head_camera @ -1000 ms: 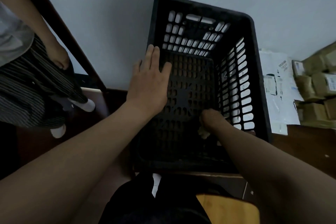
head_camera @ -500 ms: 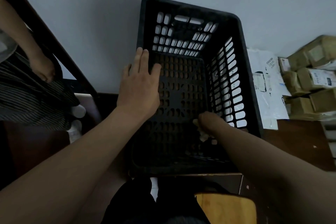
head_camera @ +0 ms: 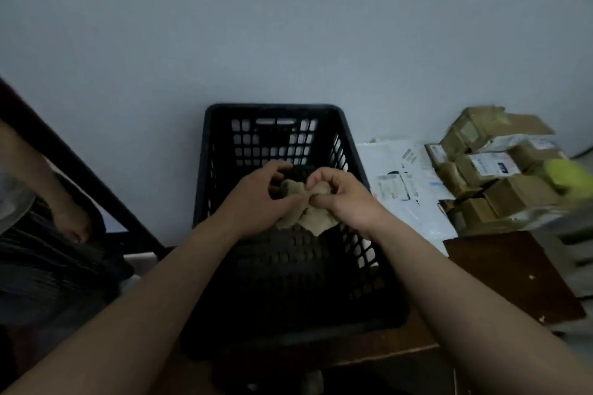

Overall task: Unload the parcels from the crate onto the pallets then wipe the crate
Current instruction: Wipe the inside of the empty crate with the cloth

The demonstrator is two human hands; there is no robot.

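Observation:
A black slotted plastic crate (head_camera: 348,151) stands against the pale wall, with no parcels inside it. Above its middle I hold a crumpled beige cloth (head_camera: 313,218) with both hands. My left hand (head_camera: 263,199) pinches the cloth's left part, and my right hand (head_camera: 343,196) grips its right part. Both hands are raised above the crate floor. Brown cardboard parcels (head_camera: 500,170) are stacked to the right of the crate, beside white mailer bags (head_camera: 404,183).
Another person's bare foot (head_camera: 69,218) and dark striped clothing are at the left, by a dark wooden rail (head_camera: 83,183). A dark brown board (head_camera: 510,276) lies at the right front. A blurred yellow-green object (head_camera: 568,175) sits on the parcels.
My left hand has left the crate's rim and joined my right hand on the cloth. The right hand lifted the cloth off the crate floor. The camera view tilted upward.

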